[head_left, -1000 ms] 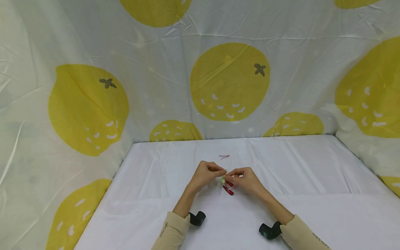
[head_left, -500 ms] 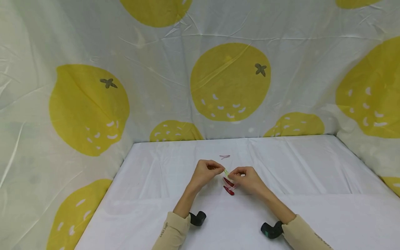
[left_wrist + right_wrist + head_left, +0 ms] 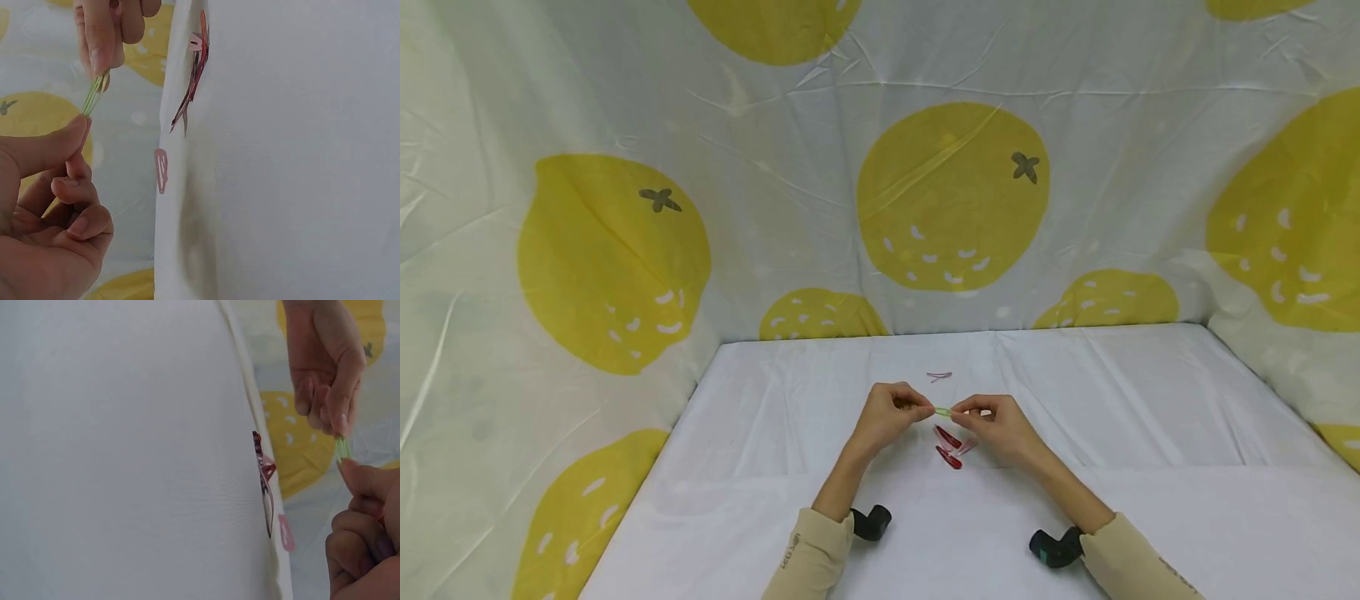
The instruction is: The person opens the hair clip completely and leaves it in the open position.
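Observation:
A slim light-green hair clip (image 3: 943, 412) spans the gap between both hands, above the table. My left hand (image 3: 886, 419) pinches its left end between thumb and forefinger. The other end is held in the same way by my right hand (image 3: 1000, 425). In the left wrist view the green clip (image 3: 94, 94) shows as several thin strands, its ends hidden by fingertips. Just below the hands lie two red snap hair clips, one upper (image 3: 948, 437) and one lower (image 3: 950, 457), with a pink clip (image 3: 967, 447) beside them, partly overlapped.
Farther back on the white-covered table (image 3: 1075, 400) lies a single pink snap clip (image 3: 939, 376). A cloth backdrop (image 3: 805, 208) with yellow lemon prints rises behind the table and at its sides. Black wrist devices (image 3: 872, 522) stick out near both sleeves.
The green clip has turned from hanging steeply to lying nearly level between the fingers. My right hand has moved slightly right and up, uncovering the red and pink clips below.

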Available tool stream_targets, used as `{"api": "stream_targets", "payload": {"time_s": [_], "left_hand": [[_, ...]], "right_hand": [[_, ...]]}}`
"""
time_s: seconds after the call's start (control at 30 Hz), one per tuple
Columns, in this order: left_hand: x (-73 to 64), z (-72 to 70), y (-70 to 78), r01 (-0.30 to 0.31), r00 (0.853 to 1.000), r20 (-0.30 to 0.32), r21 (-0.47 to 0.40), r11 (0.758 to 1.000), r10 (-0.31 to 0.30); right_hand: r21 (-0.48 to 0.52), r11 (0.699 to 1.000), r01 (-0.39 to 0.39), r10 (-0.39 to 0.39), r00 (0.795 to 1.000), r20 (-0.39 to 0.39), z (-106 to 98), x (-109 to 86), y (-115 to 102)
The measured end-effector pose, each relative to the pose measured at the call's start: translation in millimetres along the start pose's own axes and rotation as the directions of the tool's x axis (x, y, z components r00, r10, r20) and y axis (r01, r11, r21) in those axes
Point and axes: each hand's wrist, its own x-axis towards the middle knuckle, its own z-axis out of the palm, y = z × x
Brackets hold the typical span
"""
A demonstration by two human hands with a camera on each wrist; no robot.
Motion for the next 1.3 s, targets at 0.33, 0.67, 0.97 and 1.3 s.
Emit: {"api": "stream_targets", "payload": {"time_s": [0.33, 0.67, 0.97, 1.3], "left_hand": [[-5.5, -9.2, 12.5, -0.036, 0.995, 0.094, -0.046, 0.998, 0.040], [5.2, -5.0, -15.1, -0.036, 0.997, 0.067, -0.012, 0.999, 0.036], [3.2, -2.3, -8.2, -0.065, 0.997, 0.047, 0.073, 0.995, 0.061], [4.9, 2.4, -11.4, -0.085, 0.996, 0.029, 0.126, 0.988, 0.082]], "right_hand": [[0.008, 0.997, 0.082, -0.082, 0.994, 0.068, -3.1, 1.2, 1.6], [-0.050, 0.998, 0.047, -0.047, 0.999, -0.003, -2.1, 1.2, -1.0], [-0.110, 0.989, 0.095, -0.105, 0.991, -0.085, -3.8, 2.3, 1.4], [-0.150, 0.984, 0.094, -0.120, 0.977, -0.177, -5.1, 2.3, 4.2]]}}
